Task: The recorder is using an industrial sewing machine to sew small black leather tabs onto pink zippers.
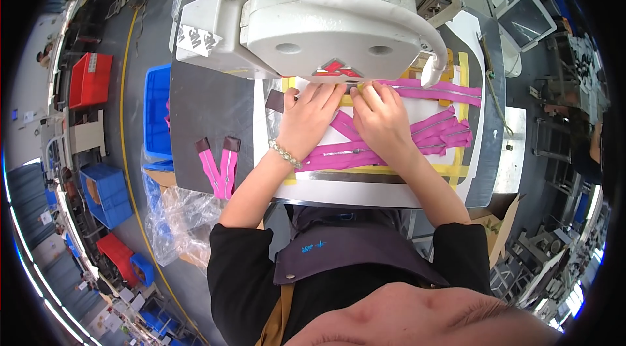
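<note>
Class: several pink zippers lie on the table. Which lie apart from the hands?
The pair of pink zippers with dark brown ends, on the grey surface left of the white work plate, untouched.

Bright, even overhead light, soft shadows, sharp centre, strong fisheye bending and dark vignette at edges.

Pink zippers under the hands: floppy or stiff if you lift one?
Probably floppy: the pink zippers lie flat in crossed, slightly curved strips. Likely light, being thin tape. The pair beside the left hand hangs over the table edge, suggesting limpness, so a pushed one would likely buckle, not slide.
</note>
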`<state>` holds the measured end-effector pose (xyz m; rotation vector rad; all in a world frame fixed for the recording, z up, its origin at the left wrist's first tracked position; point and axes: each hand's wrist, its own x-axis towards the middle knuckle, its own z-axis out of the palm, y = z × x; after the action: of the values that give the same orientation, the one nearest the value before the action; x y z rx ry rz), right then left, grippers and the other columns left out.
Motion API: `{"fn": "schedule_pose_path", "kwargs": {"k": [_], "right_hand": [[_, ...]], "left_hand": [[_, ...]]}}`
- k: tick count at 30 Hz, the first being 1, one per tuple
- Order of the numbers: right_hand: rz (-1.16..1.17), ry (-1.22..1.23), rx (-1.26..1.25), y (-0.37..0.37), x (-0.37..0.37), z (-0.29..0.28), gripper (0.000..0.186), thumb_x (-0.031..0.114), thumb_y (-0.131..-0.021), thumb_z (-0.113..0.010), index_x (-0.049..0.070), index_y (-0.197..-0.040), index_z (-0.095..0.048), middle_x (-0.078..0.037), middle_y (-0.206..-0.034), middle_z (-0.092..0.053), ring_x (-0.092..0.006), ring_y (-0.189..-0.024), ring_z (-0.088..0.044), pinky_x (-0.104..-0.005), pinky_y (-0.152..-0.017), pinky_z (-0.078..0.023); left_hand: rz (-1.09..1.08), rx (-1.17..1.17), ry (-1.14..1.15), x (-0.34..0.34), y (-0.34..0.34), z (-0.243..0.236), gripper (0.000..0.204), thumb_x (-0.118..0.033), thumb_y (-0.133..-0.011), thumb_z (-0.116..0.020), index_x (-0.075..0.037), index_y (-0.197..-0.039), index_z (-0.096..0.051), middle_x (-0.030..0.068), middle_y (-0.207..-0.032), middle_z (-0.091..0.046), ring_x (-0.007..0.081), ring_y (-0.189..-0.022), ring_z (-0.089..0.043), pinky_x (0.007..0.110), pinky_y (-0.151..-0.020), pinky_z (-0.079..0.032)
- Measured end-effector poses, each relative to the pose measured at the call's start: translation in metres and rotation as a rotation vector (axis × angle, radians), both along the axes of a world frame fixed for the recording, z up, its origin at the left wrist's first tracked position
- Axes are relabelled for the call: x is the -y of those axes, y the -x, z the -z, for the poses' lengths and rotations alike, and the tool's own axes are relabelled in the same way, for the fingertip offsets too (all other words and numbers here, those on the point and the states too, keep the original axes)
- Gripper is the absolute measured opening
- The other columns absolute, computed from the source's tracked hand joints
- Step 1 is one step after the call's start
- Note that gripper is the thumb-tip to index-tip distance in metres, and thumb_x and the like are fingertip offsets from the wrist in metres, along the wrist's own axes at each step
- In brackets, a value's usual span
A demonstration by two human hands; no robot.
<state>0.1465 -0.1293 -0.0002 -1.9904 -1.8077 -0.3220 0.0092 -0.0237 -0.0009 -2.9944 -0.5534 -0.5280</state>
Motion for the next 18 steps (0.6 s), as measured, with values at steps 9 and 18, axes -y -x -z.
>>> {"fn": "schedule_pose_path", "kwargs": {"k": [9,18], "right_hand": [[0.010,0.019,-0.008,-0.001,-0.001,-0.003,0.025,0.007,-0.070,-0.062,0.000,-0.094,-0.065,-0.009,-0.091,-0.058,-0.0250,-0.089,-0.057,-0.0362,-0.083,-0.047],[0.018,-0.007,-0.015,-0.002,-0.003,0.000,0.024,0.009,-0.070,-0.060,0.000,-0.092,-0.065,-0.011,-0.090,-0.058,-0.0261,-0.090,-0.058,-0.0377,-0.086,-0.046]], "left_hand": [[-0.011,-0.090,-0.083,0.000,-0.003,0.003,0.037,-0.024,-0.081,-0.059,-0.020,-0.118,-0.058,-0.0091,-0.114,-0.056,0.0084,-0.102,-0.050,0.038,-0.084,-0.026],[-0.006,-0.004,-0.132,-0.001,-0.006,0.010,0.032,-0.016,-0.080,-0.053,-0.020,-0.111,-0.062,-0.0105,-0.096,-0.055,0.0074,-0.095,-0.050,0.037,-0.084,-0.030]]}}
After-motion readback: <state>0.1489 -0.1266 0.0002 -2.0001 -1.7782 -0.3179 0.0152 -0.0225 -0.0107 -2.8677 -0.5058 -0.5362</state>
